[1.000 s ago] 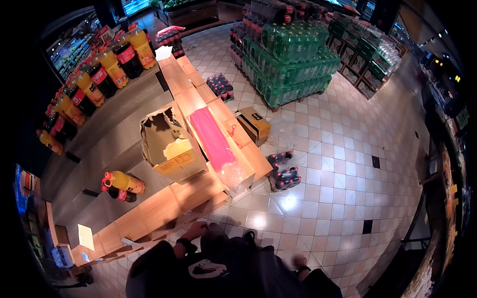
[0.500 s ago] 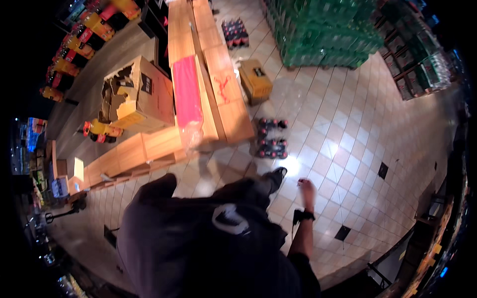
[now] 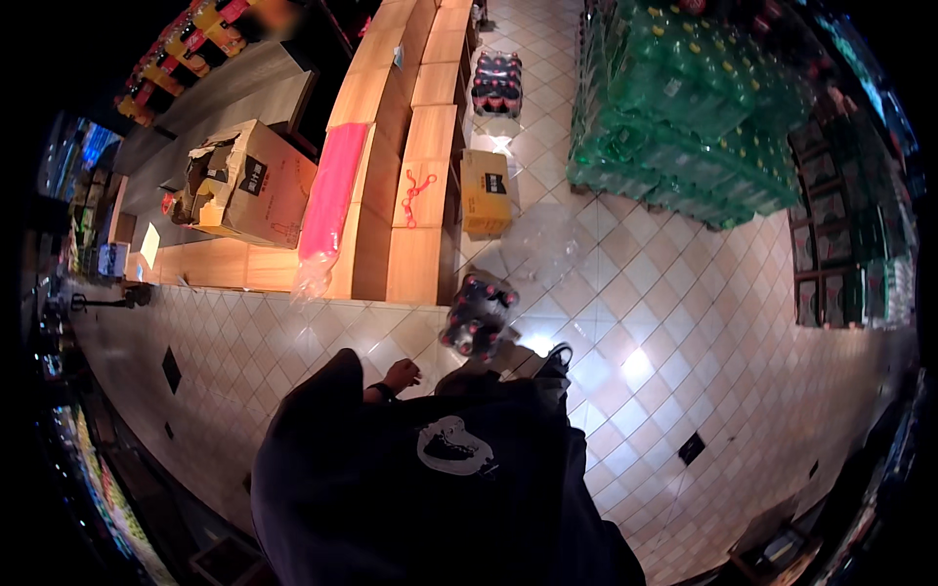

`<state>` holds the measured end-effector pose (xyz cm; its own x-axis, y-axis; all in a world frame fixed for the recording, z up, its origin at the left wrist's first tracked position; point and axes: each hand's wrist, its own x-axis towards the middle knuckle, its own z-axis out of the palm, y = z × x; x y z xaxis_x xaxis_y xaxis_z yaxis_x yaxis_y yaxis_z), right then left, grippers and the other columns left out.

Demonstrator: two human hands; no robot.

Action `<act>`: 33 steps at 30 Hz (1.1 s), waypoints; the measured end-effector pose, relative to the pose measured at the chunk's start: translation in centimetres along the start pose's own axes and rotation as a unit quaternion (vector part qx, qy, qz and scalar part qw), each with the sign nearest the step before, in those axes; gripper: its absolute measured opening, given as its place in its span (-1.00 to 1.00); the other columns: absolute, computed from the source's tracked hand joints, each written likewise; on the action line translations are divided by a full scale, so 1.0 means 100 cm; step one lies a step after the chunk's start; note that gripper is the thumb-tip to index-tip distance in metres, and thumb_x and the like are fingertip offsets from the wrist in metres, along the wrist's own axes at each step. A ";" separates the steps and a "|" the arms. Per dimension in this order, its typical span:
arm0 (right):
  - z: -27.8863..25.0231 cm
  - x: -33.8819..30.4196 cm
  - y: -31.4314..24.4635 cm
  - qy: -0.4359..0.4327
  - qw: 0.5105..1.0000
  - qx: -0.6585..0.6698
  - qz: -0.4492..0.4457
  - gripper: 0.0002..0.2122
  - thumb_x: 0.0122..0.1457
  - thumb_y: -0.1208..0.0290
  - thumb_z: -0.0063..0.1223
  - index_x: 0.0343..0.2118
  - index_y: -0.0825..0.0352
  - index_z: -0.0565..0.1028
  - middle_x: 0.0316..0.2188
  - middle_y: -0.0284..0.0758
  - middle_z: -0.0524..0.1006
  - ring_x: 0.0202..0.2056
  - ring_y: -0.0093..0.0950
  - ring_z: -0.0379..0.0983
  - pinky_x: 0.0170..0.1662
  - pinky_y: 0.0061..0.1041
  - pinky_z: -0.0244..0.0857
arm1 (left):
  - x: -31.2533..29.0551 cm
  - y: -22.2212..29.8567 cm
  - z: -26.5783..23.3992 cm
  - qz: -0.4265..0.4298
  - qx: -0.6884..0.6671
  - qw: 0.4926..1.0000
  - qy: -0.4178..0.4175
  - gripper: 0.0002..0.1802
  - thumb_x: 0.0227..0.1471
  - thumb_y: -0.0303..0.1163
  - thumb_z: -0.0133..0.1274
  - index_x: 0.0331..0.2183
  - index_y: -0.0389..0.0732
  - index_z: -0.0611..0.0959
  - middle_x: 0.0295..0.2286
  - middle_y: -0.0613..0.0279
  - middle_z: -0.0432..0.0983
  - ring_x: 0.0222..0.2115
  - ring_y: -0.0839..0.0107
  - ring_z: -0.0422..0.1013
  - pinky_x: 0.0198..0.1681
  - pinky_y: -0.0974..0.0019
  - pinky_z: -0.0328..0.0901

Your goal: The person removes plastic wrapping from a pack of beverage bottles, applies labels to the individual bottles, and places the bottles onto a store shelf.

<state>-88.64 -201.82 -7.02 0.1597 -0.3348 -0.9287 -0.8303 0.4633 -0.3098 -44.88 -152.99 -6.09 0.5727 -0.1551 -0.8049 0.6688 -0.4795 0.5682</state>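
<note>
Shrink-wrapped dark bottles hang lifted above the tiled floor beside the wooden platform, not yet shelved, while our left hand hangs loosely curled, empty; right hand hidden.

Torn brown carton on platform; yellow box (floor) beside it.

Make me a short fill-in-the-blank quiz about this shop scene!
1. The shrink-wrapped pack of bottles in front of the person has ___ caps.
2. The torn cardboard box sits on a ___ platform.
3. The big stack of bottle packs at upper right is ___ in colour.

Missing words: red; wooden; green
</note>
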 end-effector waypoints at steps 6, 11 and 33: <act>-0.116 0.081 -0.174 -0.006 0.998 0.067 0.008 -0.66 0.32 0.25 0.07 0.04 0.36 0.49 -0.07 -0.19 0.60 -0.08 -0.32 0.57 -0.08 -0.31 0.48 | -0.003 0.023 0.128 0.003 0.205 0.979 0.019 -0.61 0.22 -0.16 -0.07 -0.38 -0.29 0.65 -0.40 -0.04 0.66 -0.35 -0.02 0.60 -0.17 -0.05 0.45; -0.169 0.213 -0.425 -0.053 0.918 -0.227 -0.320 -0.64 0.34 0.15 0.02 0.06 0.29 0.48 -0.11 -0.21 0.63 -0.14 -0.35 0.60 -0.13 -0.31 0.47 | 0.063 0.138 0.192 0.053 0.085 0.995 -0.008 -0.60 0.24 -0.14 -0.07 -0.34 -0.28 0.66 -0.38 -0.03 0.66 -0.32 0.02 0.59 -0.16 -0.02 0.44; 0.041 -0.086 -1.362 0.297 0.572 -0.049 -0.763 -0.36 0.30 0.36 0.17 0.35 0.35 0.13 0.34 -0.24 0.18 0.30 -0.38 0.16 0.33 -0.38 0.05 | 0.264 0.737 0.000 0.353 0.110 0.926 0.077 -0.66 0.35 -0.18 -0.04 -0.12 -0.24 0.63 -0.29 0.09 0.64 -0.28 0.26 0.58 -0.15 0.24 0.44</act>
<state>25.29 -258.64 42.31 0.5538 -0.5207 0.6498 0.0039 -0.7788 -0.6273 19.48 -192.41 14.52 0.9029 -0.3796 -0.2016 -0.0017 -0.4723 0.8815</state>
